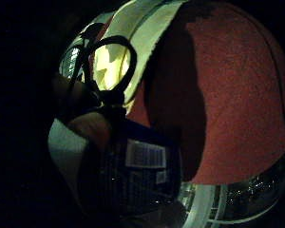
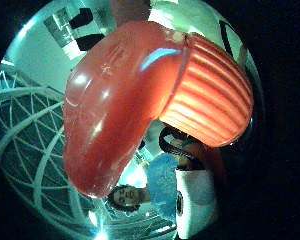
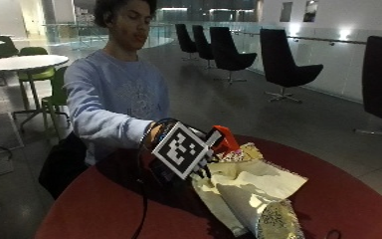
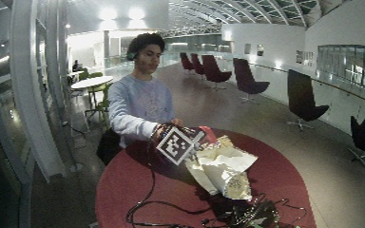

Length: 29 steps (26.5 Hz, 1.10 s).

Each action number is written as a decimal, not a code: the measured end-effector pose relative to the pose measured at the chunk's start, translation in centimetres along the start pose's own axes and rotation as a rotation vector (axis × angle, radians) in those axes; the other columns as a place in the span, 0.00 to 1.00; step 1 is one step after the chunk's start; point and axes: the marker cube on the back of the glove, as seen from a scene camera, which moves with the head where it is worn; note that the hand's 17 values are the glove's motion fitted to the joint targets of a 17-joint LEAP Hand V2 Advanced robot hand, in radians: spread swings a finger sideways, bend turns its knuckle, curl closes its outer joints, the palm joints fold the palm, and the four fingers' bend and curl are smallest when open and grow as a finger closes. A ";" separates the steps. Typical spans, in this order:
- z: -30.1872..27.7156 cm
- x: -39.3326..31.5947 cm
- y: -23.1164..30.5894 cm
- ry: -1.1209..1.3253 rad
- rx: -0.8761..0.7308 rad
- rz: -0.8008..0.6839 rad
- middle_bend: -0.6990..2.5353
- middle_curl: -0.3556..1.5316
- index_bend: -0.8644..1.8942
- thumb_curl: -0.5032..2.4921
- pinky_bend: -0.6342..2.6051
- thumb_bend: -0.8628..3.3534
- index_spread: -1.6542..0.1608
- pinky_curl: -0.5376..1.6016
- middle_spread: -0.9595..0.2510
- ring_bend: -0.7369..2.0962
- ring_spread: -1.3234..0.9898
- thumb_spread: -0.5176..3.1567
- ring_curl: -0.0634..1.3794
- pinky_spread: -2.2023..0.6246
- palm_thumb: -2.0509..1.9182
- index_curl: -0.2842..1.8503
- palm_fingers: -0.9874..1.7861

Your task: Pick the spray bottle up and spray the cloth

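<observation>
Spray bottle [image 3: 223, 140]: held in the fingers of the gloved right hand [image 3: 178, 162], lifted for spraying. Nozzle is aimed over the cloth [image 3: 250, 191], which lies crumpled just beside the bottle on the table [image 3: 350, 194].

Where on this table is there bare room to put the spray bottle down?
Bare red table lies beyond the cloth, toward the far rim, and on the near side left of the right hand holding the spray bottle. The cable-strewn near edge is crowded.

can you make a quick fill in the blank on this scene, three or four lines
1. The gloved right hand holds the spray ____.
2. The bottle has a nozzle head coloured ____.
3. The pale cloth lies on a round ____ table.
4. The person's sleeve is light ____.

Missing words: bottle; red; red; blue
</observation>
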 end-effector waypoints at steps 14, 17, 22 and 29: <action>-0.1 0.3 0.4 -0.011 -0.004 0.044 0.33 0.45 0.38 0.38 0.25 0.20 0.82 0.40 0.74 0.44 0.56 0.35 0.32 0.86 0.75 0.38 0.78; -0.5 0.2 0.0 -0.021 0.034 0.050 0.33 0.45 0.38 0.38 0.25 0.20 0.82 0.40 0.74 0.44 0.56 0.35 0.32 0.86 0.75 0.38 0.78; -0.6 0.4 0.1 -0.025 0.044 0.052 0.33 0.45 0.37 0.38 0.26 0.20 0.82 0.40 0.74 0.44 0.56 0.35 0.32 0.86 0.75 0.38 0.78; -0.3 0.6 0.0 -0.014 0.041 0.058 0.33 0.45 0.38 0.38 0.25 0.20 0.82 0.41 0.74 0.44 0.56 0.35 0.32 0.86 0.75 0.38 0.78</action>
